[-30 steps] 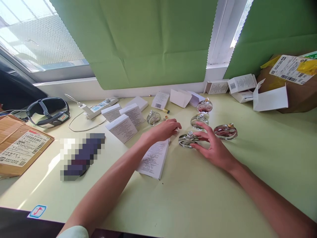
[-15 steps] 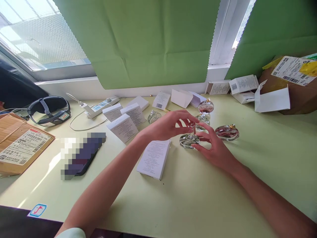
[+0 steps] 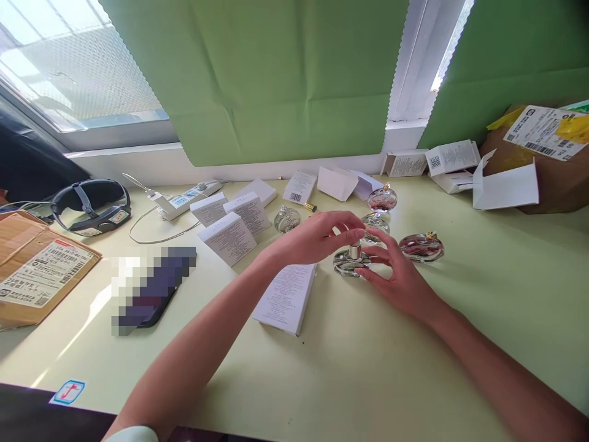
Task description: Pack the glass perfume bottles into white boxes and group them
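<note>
A clear round glass perfume bottle (image 3: 346, 264) stands on the table between my hands. My right hand (image 3: 398, 276) grips its right side, thumb in front and fingers behind. A silver spray collar (image 3: 355, 250) shows at the neck. My left hand (image 3: 322, 236) is closed over the top of this collar from above, and its fingers partly hide what they pinch. Just behind is another clear bottle (image 3: 376, 226), partly covered by my fingers. A pinkish bottle (image 3: 421, 247) with a gold neck lies to the right of my right hand.
A white box (image 3: 285, 301) lies under my left forearm. Farther back are a clear bottle (image 3: 287, 220), a gold tube (image 3: 311, 207), a pink bottle (image 3: 383, 198) and several white boxes (image 3: 229, 239). On the left are a phone (image 3: 159, 298), power strip (image 3: 184, 199) and headset (image 3: 92, 209).
A silver collar now shows at the bottle's neck, where a narrow clear stem showed before. My left hand has lowered slightly. The right hand keeps its grip.
</note>
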`<state>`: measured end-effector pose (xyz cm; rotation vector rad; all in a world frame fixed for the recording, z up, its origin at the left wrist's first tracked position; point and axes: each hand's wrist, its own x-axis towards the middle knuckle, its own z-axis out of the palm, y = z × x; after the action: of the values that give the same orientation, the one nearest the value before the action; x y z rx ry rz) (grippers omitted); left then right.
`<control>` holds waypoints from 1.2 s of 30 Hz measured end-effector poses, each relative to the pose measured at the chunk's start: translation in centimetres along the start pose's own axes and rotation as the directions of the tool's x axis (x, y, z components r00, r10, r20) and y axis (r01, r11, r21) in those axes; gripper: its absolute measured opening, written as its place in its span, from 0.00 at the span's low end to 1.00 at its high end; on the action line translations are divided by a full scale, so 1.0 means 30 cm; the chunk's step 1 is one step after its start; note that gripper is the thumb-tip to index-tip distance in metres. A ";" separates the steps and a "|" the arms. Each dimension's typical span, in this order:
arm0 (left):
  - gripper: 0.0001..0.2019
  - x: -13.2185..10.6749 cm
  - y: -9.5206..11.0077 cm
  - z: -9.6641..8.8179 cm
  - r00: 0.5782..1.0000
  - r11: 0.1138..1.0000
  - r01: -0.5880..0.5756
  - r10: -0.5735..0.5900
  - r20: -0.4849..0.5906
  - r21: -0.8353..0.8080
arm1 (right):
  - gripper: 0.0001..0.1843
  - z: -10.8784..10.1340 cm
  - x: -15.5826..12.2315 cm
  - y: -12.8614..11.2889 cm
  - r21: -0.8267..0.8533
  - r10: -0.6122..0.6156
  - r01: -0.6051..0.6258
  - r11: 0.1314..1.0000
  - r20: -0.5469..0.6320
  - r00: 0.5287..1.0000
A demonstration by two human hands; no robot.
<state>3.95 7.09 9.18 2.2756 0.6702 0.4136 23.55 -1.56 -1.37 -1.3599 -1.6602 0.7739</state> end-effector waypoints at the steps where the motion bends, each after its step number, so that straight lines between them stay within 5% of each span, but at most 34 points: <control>1: 0.17 0.001 -0.007 0.004 0.999 1.000 0.005 -0.005 0.033 -0.001 | 0.38 0.000 -0.001 0.000 -0.003 -0.018 0.018 1.000 0.001 1.000; 11: 0.21 0.006 -0.045 -0.001 0.991 0.984 0.104 -0.090 0.098 -0.144 | 0.32 -0.005 -0.007 0.005 -0.124 -0.271 0.275 0.953 0.047 0.961; 15: 0.20 0.001 -0.045 -0.024 0.993 0.973 0.103 -0.090 0.071 -0.205 | 0.31 -0.010 -0.005 0.003 -0.155 -0.283 0.292 0.944 0.079 0.956; 23: 0.18 -0.007 -0.038 -0.022 0.973 0.992 0.077 -0.052 0.226 -0.100 | 0.30 -0.015 -0.003 0.000 -0.134 -0.311 0.320 0.938 0.085 0.947; 36: 0.20 -0.007 -0.036 -0.022 0.969 0.995 0.085 -0.071 0.237 -0.050 | 0.27 -0.004 -0.001 0.013 -0.111 -0.315 0.318 0.941 0.043 0.948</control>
<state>3.11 7.99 8.83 2.1884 0.6147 0.1218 23.85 -1.50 -1.66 -1.1227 -1.9095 0.5131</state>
